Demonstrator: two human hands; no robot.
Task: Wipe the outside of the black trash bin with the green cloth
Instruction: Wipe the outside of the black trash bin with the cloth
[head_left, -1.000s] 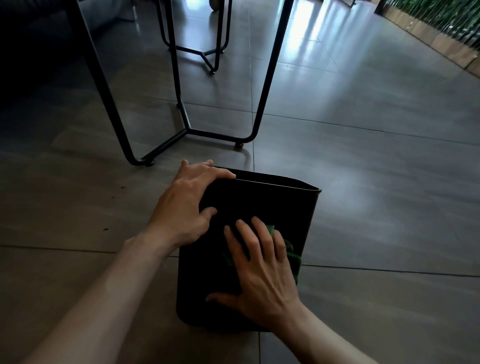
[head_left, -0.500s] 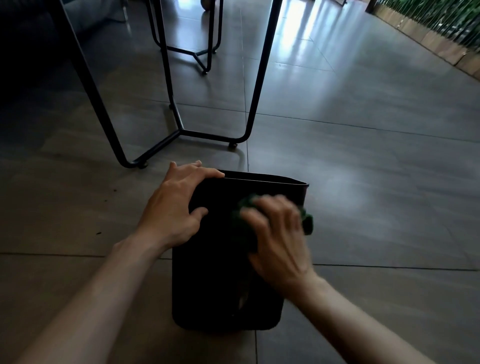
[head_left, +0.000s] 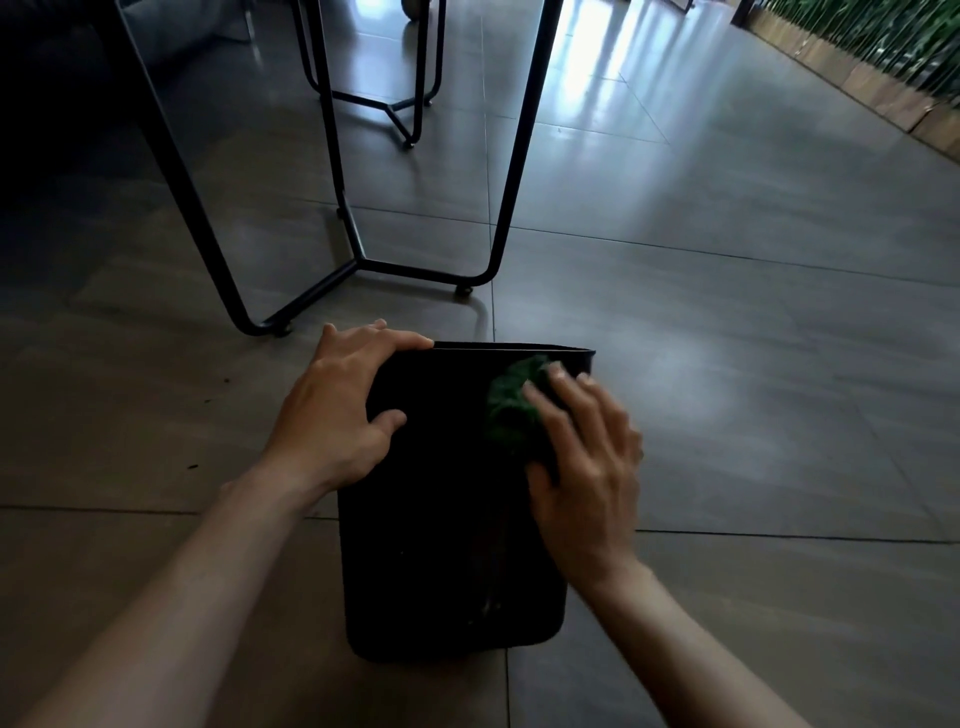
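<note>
- No writing, label, brand mark or number can be read anywhere from here.
- The black trash bin (head_left: 441, 545) at 6 o'clock shows only a plain dark side.

Grey tiled floor (head_left: 727, 312), black trash bin (head_left: 441, 545) lying on it, black metal frame legs (head_left: 358, 265)

The black trash bin (head_left: 441, 545) lies tipped on its side on the floor, its open rim pointing away and one broad wall facing up. The green cloth (head_left: 511, 410), crumpled, sits on that upper wall near the rim's right corner.
</note>
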